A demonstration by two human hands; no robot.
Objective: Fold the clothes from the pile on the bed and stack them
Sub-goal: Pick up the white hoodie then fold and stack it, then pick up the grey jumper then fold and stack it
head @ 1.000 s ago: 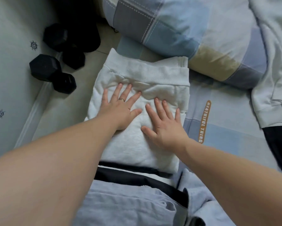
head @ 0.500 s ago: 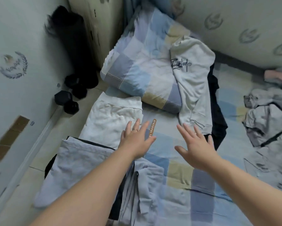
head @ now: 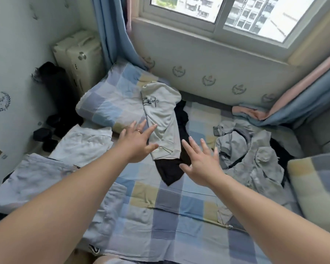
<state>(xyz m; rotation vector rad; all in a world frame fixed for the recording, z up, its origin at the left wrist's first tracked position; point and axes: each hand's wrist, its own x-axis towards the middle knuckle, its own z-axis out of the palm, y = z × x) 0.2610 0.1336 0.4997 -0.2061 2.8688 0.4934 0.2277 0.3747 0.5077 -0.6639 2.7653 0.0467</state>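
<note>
A folded white garment [head: 84, 143] lies at the left edge of the bed, with a folded pale blue garment [head: 36, 178] nearer me. A grey sweatshirt with black script [head: 162, 119] drapes from the pillow [head: 110, 103] down over a black garment [head: 169, 168]. My left hand [head: 137, 143] hovers open with spread fingers at the sweatshirt's lower left edge. My right hand [head: 202, 161] is open too, just right of the black garment. Neither hand holds anything. A crumpled grey heap of clothes [head: 250, 155] lies to the right.
The bed has a checked blue, grey and yellow sheet [head: 169, 206]. A checked cushion [head: 318, 187] sits at the right edge. Black dumbbells [head: 44, 136] and a cream suitcase [head: 78, 58] stand on the floor to the left. Curtains [head: 293, 107] hang by the window.
Both hands lifted off the folded white garment and swung right across the bed toward the grey sweatshirt. The view rose from the stack to take in the whole bed.
</note>
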